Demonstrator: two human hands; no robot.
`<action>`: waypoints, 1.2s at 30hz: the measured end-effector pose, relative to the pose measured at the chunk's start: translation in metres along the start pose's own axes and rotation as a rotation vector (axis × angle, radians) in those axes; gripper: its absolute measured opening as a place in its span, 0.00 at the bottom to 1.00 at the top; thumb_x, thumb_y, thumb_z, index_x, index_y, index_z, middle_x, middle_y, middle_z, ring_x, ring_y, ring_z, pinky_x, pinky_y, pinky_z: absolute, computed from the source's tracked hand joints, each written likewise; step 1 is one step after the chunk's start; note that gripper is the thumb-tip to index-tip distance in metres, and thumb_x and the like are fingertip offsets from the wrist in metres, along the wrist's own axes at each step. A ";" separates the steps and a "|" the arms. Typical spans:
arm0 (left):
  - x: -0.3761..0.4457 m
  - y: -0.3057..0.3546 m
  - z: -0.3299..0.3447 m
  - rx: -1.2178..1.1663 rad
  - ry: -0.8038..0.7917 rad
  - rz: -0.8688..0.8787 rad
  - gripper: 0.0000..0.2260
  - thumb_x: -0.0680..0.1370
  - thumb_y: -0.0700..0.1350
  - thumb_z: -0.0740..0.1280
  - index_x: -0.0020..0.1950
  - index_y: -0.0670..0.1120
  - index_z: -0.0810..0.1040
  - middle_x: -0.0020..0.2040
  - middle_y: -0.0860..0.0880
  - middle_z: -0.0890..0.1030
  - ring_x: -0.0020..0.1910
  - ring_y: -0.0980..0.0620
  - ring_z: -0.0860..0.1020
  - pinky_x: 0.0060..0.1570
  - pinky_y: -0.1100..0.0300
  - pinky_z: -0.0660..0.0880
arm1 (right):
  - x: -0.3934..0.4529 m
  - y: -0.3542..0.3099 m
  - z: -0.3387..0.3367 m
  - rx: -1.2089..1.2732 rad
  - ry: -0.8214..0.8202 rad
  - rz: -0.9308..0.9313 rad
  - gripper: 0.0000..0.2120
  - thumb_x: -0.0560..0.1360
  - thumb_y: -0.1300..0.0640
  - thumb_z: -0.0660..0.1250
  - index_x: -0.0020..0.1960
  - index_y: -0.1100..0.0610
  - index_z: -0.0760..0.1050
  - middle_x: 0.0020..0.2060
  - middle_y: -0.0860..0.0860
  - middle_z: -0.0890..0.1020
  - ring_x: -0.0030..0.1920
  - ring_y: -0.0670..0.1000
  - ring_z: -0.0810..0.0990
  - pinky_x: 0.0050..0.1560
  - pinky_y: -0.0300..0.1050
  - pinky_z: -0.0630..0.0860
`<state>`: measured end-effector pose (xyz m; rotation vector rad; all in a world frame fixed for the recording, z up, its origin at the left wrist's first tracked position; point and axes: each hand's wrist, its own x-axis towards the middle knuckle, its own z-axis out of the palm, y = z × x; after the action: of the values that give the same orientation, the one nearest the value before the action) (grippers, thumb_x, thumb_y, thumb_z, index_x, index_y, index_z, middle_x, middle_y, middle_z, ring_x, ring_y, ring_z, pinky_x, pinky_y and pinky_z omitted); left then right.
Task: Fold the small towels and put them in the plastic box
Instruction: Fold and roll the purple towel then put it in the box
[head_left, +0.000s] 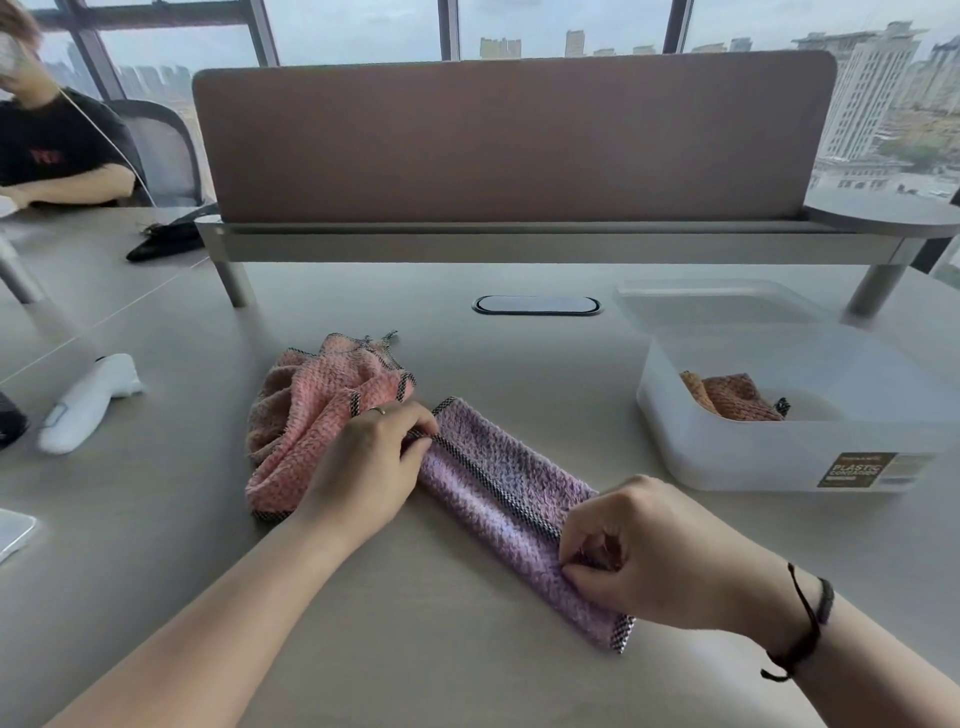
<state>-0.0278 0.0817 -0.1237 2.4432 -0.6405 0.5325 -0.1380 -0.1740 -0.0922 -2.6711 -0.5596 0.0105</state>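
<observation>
A purple towel (511, 499) with a dark checkered hem lies on the table as a long narrow strip, running from upper left to lower right. My left hand (371, 462) pinches its far end at the hem. My right hand (649, 556) pinches the near end, fingers closed on the folded edge. A crumpled pink towel (311, 410) sits just left of the purple one, partly under my left hand. The translucent plastic box (753, 457) stands at the right with an orange-brown towel (737, 397) lying inside it.
A desk divider on a raised shelf (519, 244) crosses the back of the table. A white device (85, 402) lies at the left, a black object (161, 241) behind it. Another person sits at the far left. A cable port (537, 305) is set in the table.
</observation>
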 end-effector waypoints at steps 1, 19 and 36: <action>0.001 -0.001 0.001 0.002 -0.004 0.004 0.07 0.73 0.36 0.74 0.48 0.46 0.82 0.45 0.51 0.84 0.43 0.52 0.82 0.45 0.58 0.78 | 0.000 0.000 0.000 0.016 -0.009 0.009 0.06 0.66 0.48 0.67 0.43 0.45 0.79 0.31 0.42 0.81 0.34 0.43 0.79 0.35 0.34 0.74; -0.017 0.033 0.004 0.304 -0.514 0.034 0.44 0.71 0.78 0.47 0.80 0.54 0.56 0.80 0.58 0.54 0.79 0.59 0.50 0.78 0.55 0.46 | -0.001 -0.022 -0.001 0.690 -0.330 0.049 0.08 0.73 0.57 0.73 0.52 0.54 0.82 0.40 0.53 0.86 0.38 0.47 0.81 0.41 0.44 0.76; -0.014 0.018 -0.002 0.321 -0.698 0.022 0.47 0.69 0.77 0.39 0.79 0.50 0.35 0.79 0.55 0.33 0.76 0.60 0.31 0.78 0.56 0.38 | 0.007 -0.006 0.025 -0.181 -0.211 -0.032 0.41 0.73 0.24 0.48 0.79 0.40 0.40 0.78 0.36 0.40 0.77 0.38 0.34 0.78 0.48 0.38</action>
<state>-0.0498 0.0743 -0.1217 2.9323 -0.9053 -0.2645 -0.1360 -0.1567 -0.1123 -2.8566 -0.6991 0.2464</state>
